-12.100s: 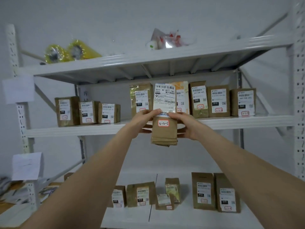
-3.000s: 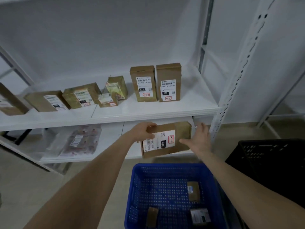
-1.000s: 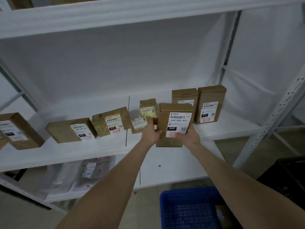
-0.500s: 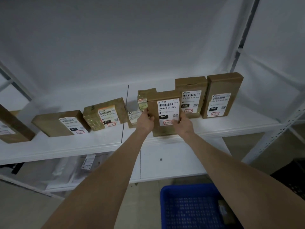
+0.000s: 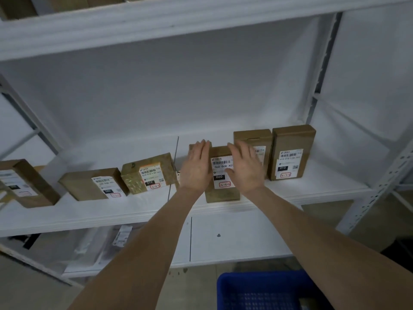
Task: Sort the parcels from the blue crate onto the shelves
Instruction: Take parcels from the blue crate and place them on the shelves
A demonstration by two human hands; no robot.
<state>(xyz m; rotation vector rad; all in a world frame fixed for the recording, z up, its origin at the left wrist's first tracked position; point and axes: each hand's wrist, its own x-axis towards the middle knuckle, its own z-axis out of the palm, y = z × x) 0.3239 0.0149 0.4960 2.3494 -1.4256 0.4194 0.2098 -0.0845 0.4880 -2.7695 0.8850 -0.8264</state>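
A brown cardboard parcel (image 5: 221,175) with a white label marked 060 stands upright near the front edge of the white middle shelf (image 5: 134,211). My left hand (image 5: 196,167) lies flat along the parcel's left side, fingers stretched out. My right hand (image 5: 245,170) is spread over its right side, covering part of the label. Neither hand curls around the parcel. The blue crate (image 5: 257,291) sits on the floor at the bottom right, and only its rim and mesh floor show.
Two tall parcels (image 5: 292,153) (image 5: 252,138) stand to the right of my hands. Three more parcels (image 5: 149,173) (image 5: 91,184) (image 5: 24,184) lie to the left. Clear plastic bags (image 5: 89,247) rest on the lower shelf. A perforated upright (image 5: 384,180) stands at right.
The parcel has come down onto the shelf. Both hands have loosened their grip and their fingers are now stretched out beside it. The camera has tilted up slightly.
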